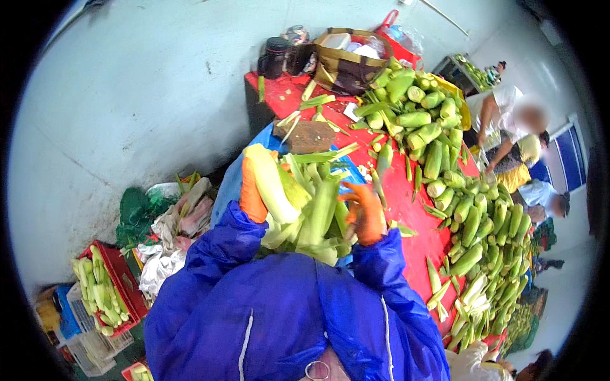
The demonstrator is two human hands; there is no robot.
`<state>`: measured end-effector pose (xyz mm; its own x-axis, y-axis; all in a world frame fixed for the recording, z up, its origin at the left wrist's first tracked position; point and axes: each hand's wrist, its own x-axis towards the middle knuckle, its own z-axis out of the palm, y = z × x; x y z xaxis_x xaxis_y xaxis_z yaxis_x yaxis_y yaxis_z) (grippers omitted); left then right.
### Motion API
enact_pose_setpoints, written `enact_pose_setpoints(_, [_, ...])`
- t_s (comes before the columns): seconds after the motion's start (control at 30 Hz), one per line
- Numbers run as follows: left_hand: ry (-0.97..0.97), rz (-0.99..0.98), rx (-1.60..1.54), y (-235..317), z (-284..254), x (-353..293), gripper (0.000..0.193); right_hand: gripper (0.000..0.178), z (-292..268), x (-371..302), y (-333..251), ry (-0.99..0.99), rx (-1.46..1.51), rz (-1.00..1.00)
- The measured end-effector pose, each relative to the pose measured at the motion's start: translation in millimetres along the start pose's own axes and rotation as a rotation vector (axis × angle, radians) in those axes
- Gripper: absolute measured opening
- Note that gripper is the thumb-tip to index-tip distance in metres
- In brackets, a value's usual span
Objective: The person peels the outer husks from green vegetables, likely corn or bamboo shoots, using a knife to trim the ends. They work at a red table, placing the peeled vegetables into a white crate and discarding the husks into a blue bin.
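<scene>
My left hand [253, 192], in an orange glove, is closed around an ear of corn [274, 187] in a pale green husk, tilted over the pile. Beneath it, a heap of loose corn husks [318, 216] lies against the front of my blue jacket. At the right side of that heap is my right hand [367, 214], also gloved in orange. Its fingers are bent and apart, with a dark patch by the palm, and I see no corn in them. Just beyond the husks sits a brown block [305, 136] with a strip of husk across it.
A red-covered table [416, 222] runs along my right, bearing a large pile of corn ears [473, 222]. At its far end stand a brown bag [352, 60] and a dark jar [274, 56]. On my left are plastic bags [168, 254] and a red crate [117, 286] of corn. People work at right.
</scene>
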<state>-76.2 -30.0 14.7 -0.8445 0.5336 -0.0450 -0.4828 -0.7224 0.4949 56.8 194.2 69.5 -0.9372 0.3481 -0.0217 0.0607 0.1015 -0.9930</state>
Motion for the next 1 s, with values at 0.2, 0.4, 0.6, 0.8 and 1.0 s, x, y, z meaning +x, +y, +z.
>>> enact_pose_setpoints(0.2, [-0.201,-0.062,0.156,-20,32,-11,0.075,0.045,58,22,-46,-0.281,-0.207,0.207])
enact_pose_setpoints(0.4, [-0.288,-0.290,0.033,-33,28,-29,0.088,0.031,47,26,-25,-0.376,-0.017,0.270])
enact_pose_setpoints(0.6, [-0.310,-0.280,-0.007,-44,15,-29,0.088,0.023,46,17,-21,-0.380,0.065,0.302])
enact_pose_setpoints(0.8, [-0.200,-0.248,0.090,-26,33,-45,0.070,0.026,21,10,-29,0.041,-0.126,0.245])
enact_pose_setpoints(1.0, [-0.129,-0.224,0.408,-33,29,-43,0.058,0.039,43,4,-46,-0.282,-0.511,0.161])
